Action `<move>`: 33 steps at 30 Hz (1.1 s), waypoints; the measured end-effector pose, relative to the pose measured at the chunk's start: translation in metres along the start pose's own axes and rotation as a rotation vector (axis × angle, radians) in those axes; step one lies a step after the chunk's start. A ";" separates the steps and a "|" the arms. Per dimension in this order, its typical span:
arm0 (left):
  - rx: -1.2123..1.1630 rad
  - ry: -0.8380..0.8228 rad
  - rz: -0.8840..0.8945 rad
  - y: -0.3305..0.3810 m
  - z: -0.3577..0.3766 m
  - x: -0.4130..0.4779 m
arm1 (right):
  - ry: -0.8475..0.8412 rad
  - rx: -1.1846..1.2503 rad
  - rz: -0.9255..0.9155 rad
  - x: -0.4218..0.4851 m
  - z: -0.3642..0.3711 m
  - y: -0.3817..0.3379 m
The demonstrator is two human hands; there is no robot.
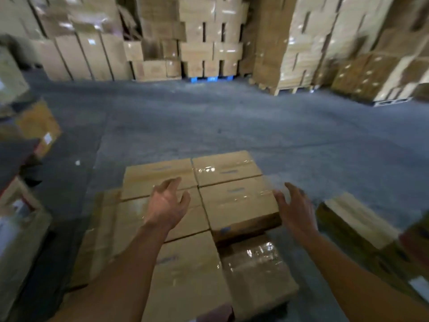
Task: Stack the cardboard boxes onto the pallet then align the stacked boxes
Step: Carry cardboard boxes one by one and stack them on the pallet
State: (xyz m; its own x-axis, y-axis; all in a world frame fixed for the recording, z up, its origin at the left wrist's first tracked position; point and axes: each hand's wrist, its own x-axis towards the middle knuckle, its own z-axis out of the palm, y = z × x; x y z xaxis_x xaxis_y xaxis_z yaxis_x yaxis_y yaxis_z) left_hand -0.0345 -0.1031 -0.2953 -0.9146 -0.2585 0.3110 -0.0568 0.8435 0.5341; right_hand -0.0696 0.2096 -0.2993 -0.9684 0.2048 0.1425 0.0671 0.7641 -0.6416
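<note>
The boxes (185,270) sit packed in a block on the floor (255,126); any pallet under them is hidden. The top box (239,205) lies at the block's right edge, its near face standing above a lower box (257,270) at the near right corner. The left hand (169,203) hovers over the block's middle, released, fingers spread, grasping nothing. The right hand (294,205), also released, is just beside the top box's right edge; the blur hides whether they touch. Likely risk: a one-sided shove skews the top box, or slides it on glossy tape toward the unfilled corner. A loose box (355,219) lies near, right
</note>
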 end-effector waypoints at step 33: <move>-0.222 -0.442 0.562 0.631 0.476 0.132 | 0.371 0.064 0.495 0.294 -0.315 0.476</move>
State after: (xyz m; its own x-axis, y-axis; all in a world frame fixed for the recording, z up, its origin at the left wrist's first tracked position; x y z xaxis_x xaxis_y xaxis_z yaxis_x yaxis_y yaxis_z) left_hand -0.3821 0.6195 -0.2915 -0.8602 0.4365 0.2637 0.5060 0.6658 0.5484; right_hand -0.2471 0.8262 -0.3250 -0.6773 0.7332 0.0612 0.4614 0.4880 -0.7409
